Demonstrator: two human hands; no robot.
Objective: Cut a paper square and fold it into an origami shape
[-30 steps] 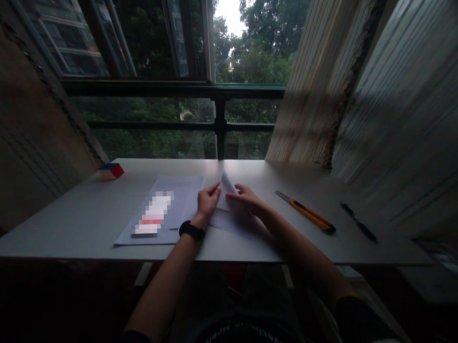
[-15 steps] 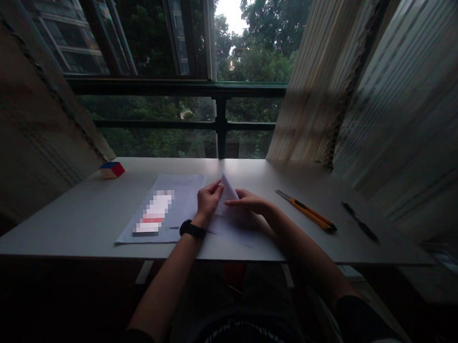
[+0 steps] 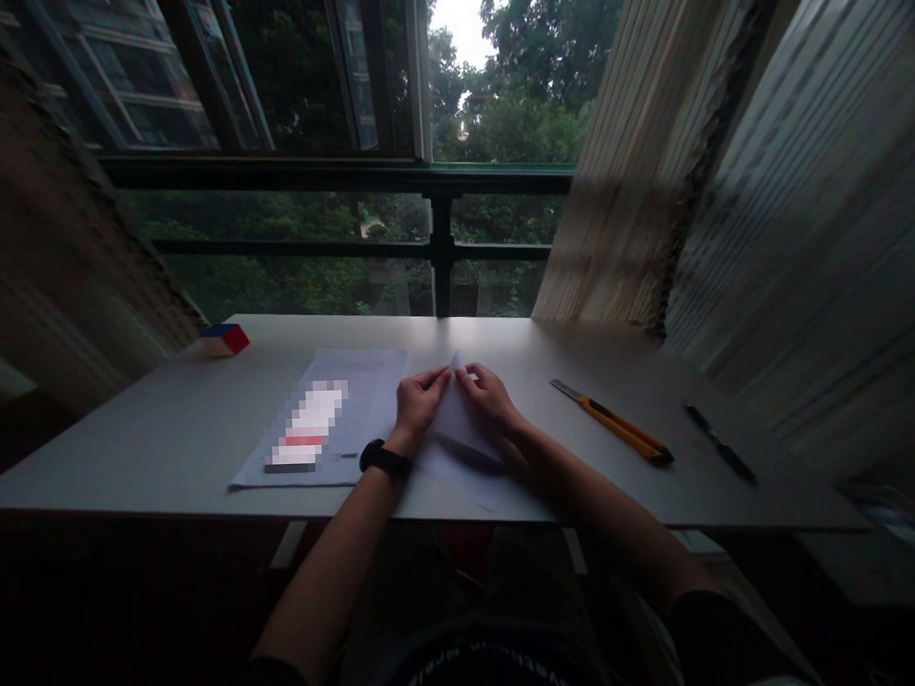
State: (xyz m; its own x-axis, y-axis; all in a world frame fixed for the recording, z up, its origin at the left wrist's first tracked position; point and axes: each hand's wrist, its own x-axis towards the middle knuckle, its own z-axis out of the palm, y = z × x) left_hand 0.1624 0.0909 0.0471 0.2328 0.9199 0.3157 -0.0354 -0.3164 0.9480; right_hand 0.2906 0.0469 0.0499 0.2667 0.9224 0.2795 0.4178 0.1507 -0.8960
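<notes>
Between my two hands is a white sheet of paper [image 3: 460, 428], lifted and folded to a point at its far end. My left hand [image 3: 420, 399], with a black watch on the wrist, pinches the paper near that point. From the other side my right hand [image 3: 490, 394] pinches it too, thumb and fingers close to the left fingertips. The lower part of the sheet spreads over the tabletop towards me. Just left of my left hand lies a flat printed sheet [image 3: 376, 386], part of its print blurred out.
On the white table [image 3: 131, 444], a yellow utility knife [image 3: 618, 429] with its blade out lies right of my hands. Farther right is a black pen [image 3: 720, 444]. A colored puzzle cube [image 3: 226, 340] sits at the far left edge. Curtains [image 3: 603, 208] flank the window behind.
My right hand has moved up and in from the paper's right side to its tip, beside my left fingers. The paper's point has shifted slightly right and lower.
</notes>
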